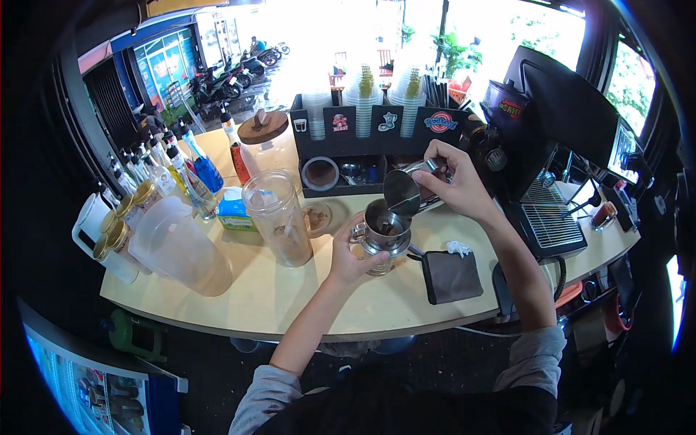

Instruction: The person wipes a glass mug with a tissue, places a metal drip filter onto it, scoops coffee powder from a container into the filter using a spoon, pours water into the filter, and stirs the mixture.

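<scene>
My left hand (pixel 351 255) is closed around the side of a metal drip coffee filter (pixel 392 243), which sits upright on a small glass (pixel 380 268). Dark contents show inside the filter. Above it, my right hand (pixel 458 183) grips a metal pitcher (pixel 402 194) by its handle side, tilted with its mouth toward the filter. A thin streak shows near the pitcher's lip; whether liquid is flowing I cannot tell. Right of the glass lies a dark cloth pad (pixel 453 277) with a crumpled white tissue (pixel 458 249) at its top edge.
A tall clear container (pixel 279 225) and a tissue pack (pixel 238 210) stand left of my hands. Farther left are a large translucent pitcher (pixel 181 250), lidded jars and several bottles. Behind stands a black cup organizer (pixel 378 127); at right, an espresso machine (pixel 547 210).
</scene>
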Demonstrator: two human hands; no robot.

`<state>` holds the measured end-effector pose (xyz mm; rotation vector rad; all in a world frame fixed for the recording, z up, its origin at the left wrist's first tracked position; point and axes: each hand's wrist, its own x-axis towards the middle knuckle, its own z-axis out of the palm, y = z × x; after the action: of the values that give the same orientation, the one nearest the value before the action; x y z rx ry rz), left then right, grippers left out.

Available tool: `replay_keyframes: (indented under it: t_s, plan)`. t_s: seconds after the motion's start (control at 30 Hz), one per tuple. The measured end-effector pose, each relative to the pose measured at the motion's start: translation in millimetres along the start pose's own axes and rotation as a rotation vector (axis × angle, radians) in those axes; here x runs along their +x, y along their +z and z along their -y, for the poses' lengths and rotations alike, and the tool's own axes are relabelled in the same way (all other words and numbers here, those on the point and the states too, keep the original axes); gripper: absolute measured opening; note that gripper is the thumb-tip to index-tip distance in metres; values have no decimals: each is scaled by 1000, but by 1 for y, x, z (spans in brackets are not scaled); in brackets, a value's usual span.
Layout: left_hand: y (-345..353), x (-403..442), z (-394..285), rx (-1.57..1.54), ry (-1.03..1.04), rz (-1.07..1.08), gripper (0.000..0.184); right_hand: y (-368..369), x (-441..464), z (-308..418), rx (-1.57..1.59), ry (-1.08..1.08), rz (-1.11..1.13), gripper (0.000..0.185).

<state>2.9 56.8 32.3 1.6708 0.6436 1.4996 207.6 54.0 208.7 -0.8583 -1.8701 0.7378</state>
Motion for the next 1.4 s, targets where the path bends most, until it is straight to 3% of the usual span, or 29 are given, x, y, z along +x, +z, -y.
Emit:
replay_keyframes:
  t_s: [0.8,0.9,1.07,1.4]
  plan:
    - [0,0,1,-30,-32,12,78,-4,-3,9,-78,13,-7,24]
    - [1,0,0,-16,21,-30,71,-7,-3,6,-89,10,-11,24]
    - [0,-1,1,-6,28,-5,80,-8,-1,3,-131,-16,-21,24]
    - [1,0,-2,-2,21,-15,81,-1,9,-3,-61,-11,-32,26]
